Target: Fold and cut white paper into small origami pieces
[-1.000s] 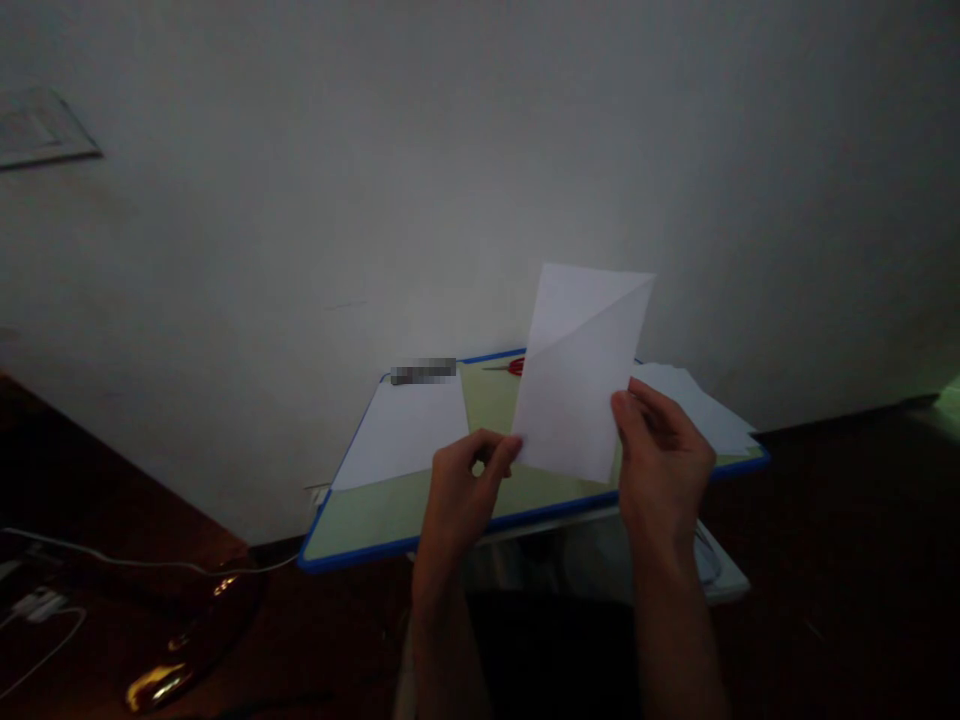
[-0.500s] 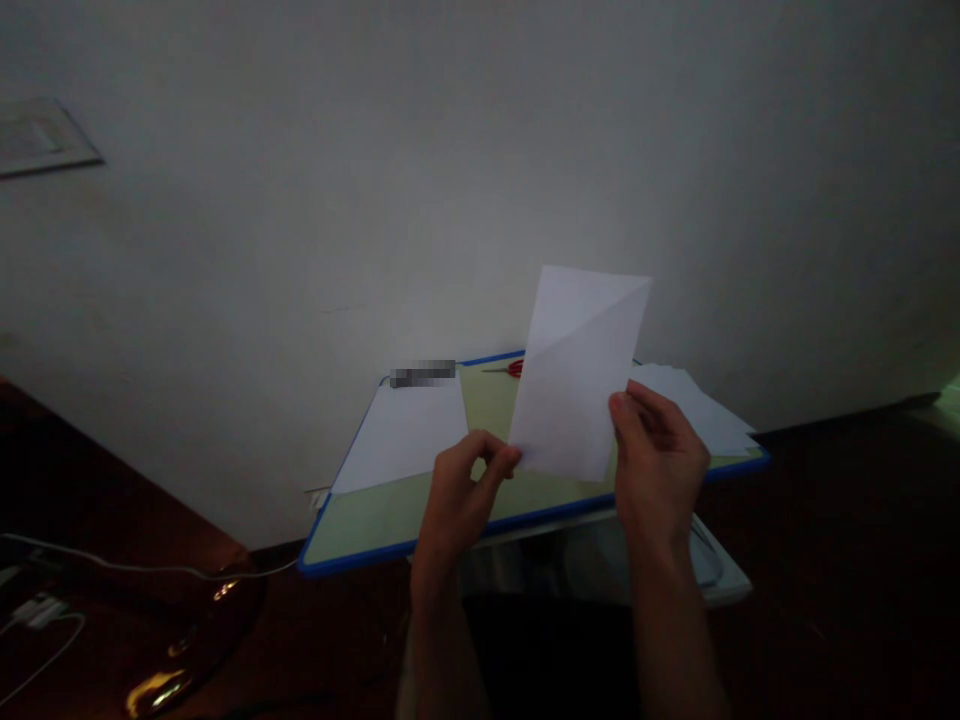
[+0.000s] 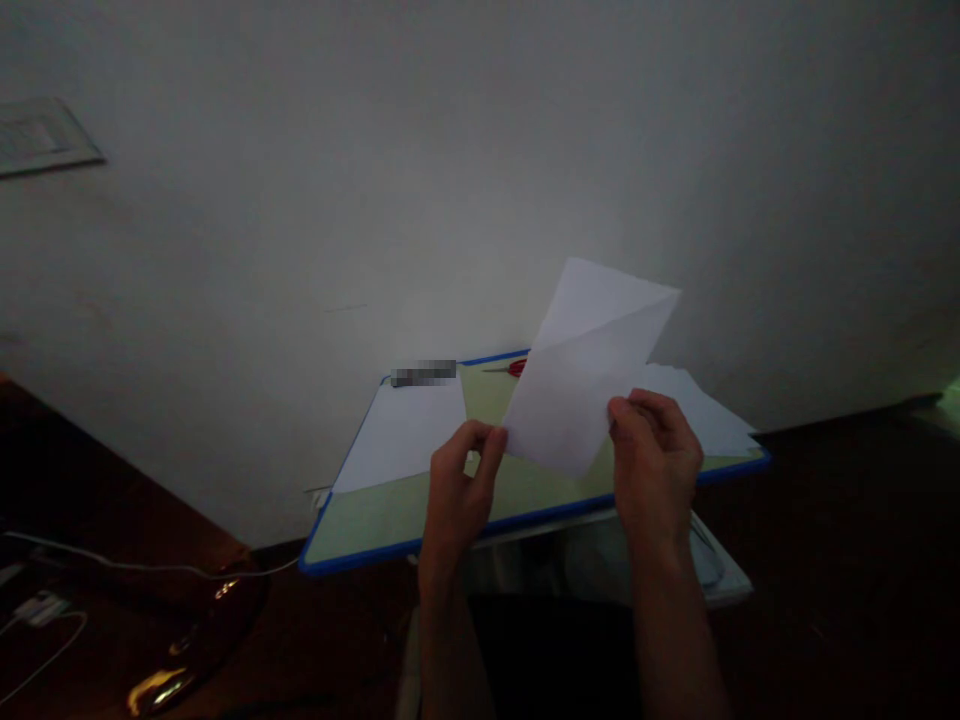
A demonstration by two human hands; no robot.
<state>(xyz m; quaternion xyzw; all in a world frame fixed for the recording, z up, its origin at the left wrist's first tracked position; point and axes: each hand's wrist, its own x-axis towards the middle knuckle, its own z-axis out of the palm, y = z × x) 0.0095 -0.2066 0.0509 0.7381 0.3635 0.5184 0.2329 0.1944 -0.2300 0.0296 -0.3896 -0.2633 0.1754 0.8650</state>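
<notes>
Between my two hands a white sheet of paper (image 3: 589, 370) is held up above the table, tilted to the right, with a diagonal crease or folded edge near its top. My left hand (image 3: 466, 485) pinches its lower left corner between thumb and fingers. My right hand (image 3: 654, 460) grips the right edge low down, thumb in front. Partly behind the paper lie red-handled scissors (image 3: 514, 369) at the table's back edge; the rest of them is hidden.
The pale table (image 3: 375, 530) has a blue rim and stands against a wall (image 3: 337, 180). A white sheet (image 3: 405, 430) lies on its left, below a blurred-out dark item (image 3: 424, 373). More white sheets (image 3: 694, 410) lie on the right. A white cable (image 3: 165, 571) runs at lower left.
The held paper has tilted clockwise, its top moving to the right. My left hand has risen slightly with its corner; my right hand has shifted a little and still holds the edge.
</notes>
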